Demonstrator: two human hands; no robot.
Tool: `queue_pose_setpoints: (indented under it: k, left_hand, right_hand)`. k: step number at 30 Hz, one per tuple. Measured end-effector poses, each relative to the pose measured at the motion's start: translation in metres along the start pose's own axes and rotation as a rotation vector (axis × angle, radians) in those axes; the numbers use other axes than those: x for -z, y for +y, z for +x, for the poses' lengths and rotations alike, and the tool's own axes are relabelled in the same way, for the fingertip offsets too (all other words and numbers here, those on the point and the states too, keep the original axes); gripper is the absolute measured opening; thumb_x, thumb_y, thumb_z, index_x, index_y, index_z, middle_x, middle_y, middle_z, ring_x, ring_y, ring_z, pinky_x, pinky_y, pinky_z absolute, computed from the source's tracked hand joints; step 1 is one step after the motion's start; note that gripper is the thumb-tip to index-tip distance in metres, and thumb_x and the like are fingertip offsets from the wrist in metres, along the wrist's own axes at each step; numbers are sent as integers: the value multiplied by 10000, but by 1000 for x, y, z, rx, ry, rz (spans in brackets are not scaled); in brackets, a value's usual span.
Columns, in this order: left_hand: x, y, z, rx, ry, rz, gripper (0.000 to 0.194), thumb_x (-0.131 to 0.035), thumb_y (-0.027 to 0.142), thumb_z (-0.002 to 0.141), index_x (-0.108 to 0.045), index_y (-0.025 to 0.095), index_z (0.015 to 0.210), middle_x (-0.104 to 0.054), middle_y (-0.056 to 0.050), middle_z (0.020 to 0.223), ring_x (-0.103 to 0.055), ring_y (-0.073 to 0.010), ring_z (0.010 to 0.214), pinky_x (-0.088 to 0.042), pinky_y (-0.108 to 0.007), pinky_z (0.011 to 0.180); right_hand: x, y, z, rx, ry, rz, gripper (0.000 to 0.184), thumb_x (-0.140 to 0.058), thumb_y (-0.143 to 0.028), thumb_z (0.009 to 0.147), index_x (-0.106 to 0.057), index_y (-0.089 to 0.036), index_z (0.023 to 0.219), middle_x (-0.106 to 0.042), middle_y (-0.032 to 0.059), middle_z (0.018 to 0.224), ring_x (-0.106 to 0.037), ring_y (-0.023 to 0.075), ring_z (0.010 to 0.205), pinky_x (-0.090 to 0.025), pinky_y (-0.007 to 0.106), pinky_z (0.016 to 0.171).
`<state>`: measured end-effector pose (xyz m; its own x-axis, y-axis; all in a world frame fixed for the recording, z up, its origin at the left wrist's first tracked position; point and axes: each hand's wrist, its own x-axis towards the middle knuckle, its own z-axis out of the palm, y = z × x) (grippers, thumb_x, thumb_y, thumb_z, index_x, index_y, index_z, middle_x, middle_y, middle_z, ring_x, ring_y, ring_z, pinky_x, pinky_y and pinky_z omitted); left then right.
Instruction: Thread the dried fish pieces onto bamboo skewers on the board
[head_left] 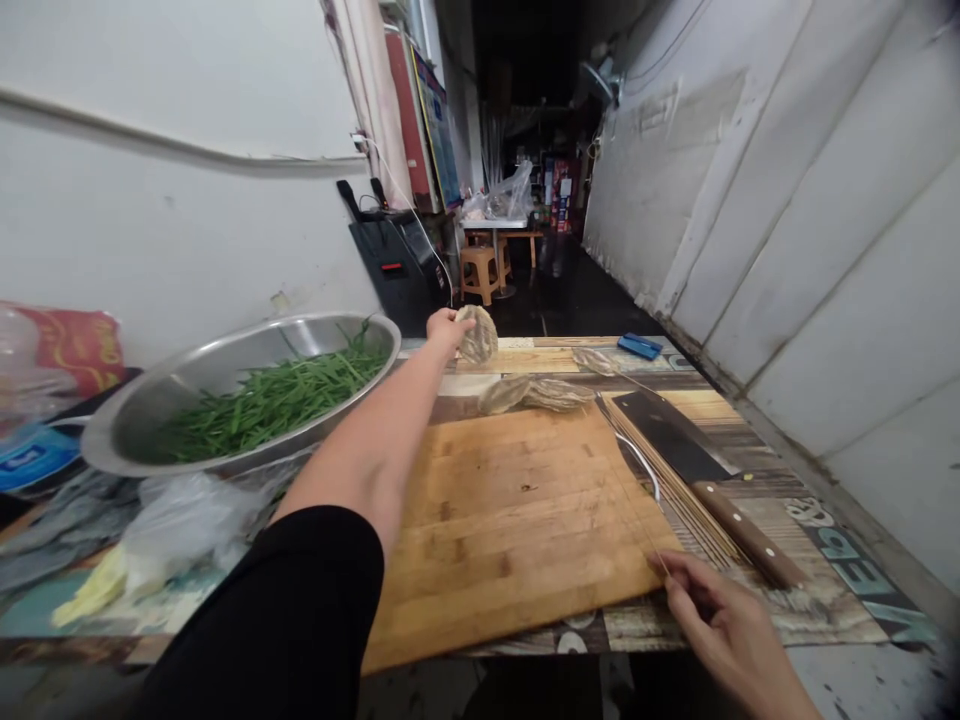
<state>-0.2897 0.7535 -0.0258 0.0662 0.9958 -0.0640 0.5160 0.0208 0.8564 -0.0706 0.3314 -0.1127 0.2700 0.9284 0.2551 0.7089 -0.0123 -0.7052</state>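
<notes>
My left hand (444, 330) reaches to the far side of the table and pinches a round, thin, wrinkled grey-brown slice (478, 335). Just below it, a pile of similar slices (536, 393) lies by the far edge of the wooden cutting board (517, 520). At the board's near right corner, my right hand (712, 610) has its fingers closed on one thin bamboo skewer (646, 525), which points away over the board. More bamboo skewers (686, 510) lie in a bundle beside the board. Another slice (596, 361) rests farther back with a skewer through it.
A cleaver (667, 435) with a wooden handle lies right of the skewers. Behind it is a small blue object (639, 346). To the left stands a large steel basin (112, 440) of cut green leaves (281, 400), with plastic bags (187, 530) in front. A white wall (847, 200) runs along the right.
</notes>
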Motion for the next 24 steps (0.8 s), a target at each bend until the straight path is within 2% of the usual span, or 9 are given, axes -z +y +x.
queue_pose_setpoints:
  k: [1,3,5,7,9,13,15,18,24]
  left_hand:
    - [8,1,-3,-1,-10,-33,265,-695,296,738,-583,163,939,-658,-48,748,-641,-189,820,-509,-309,739]
    - [18,1,-11,37,-138,-107,250,-741,229,680,-598,162,874,-653,-40,721,-641,-185,781,-508,-318,726]
    - [19,-4,-20,93,-326,-126,235,-770,169,622,-606,159,789,-645,-28,687,-637,-180,742,-505,-323,709]
    - [13,-12,-30,114,-425,-85,236,-782,164,594,-615,158,762,-643,-28,676,-634,-178,731,-503,-314,690]
    - [4,-22,-36,81,-397,-30,258,-782,211,600,-635,158,806,-661,-44,724,-632,-177,754,-498,-294,678]
    - [-7,-34,-41,-14,-249,128,384,-735,315,661,-638,151,994,-680,-97,930,-626,-188,841,-486,-274,691]
    - [-8,-34,-42,-95,-231,223,375,-701,334,688,-648,149,1010,-680,-106,974,-619,-195,873,-480,-283,731]
    - [-14,-27,-49,-285,-292,341,328,-667,331,705,-680,160,985,-689,-85,986,-608,-193,923,-451,-284,830]
    - [-52,-4,-68,-657,-474,444,359,-668,345,701,-696,205,1031,-667,-50,1112,-576,-212,1061,-390,-265,938]
  right_hand:
    - [0,-1,0,-1,2,6,258,-499,-332,818,-666,-167,924,-711,56,761,-670,165,645,-547,239,596]
    - [0,-3,1,-7,2,18,262,-504,-334,812,-668,-165,924,-715,63,783,-676,172,671,-550,248,614]
    - [-1,-4,1,-12,-2,24,267,-502,-334,811,-669,-158,923,-716,67,790,-676,174,672,-547,250,603]
    - [-3,-5,1,-19,-14,27,273,-496,-335,813,-666,-152,924,-712,65,771,-669,170,640,-538,245,569]
    - [-4,-6,0,-25,-25,31,279,-488,-334,818,-660,-147,933,-707,63,757,-662,166,620,-528,240,545]
    - [-5,-6,-4,-36,-30,42,283,-479,-327,828,-649,-142,958,-702,71,793,-660,164,657,-522,239,574]
    - [-5,-5,-6,-58,-18,60,294,-480,-322,825,-639,-138,990,-695,68,795,-650,158,648,-514,232,563]
    - [-5,-4,-9,-103,3,92,327,-480,-309,817,-619,-131,1054,-669,44,722,-613,144,584,-482,218,506]
    - [-4,-6,-9,-145,-19,172,325,-465,-280,801,-630,-143,1045,-611,9,651,-519,113,487,-405,204,429]
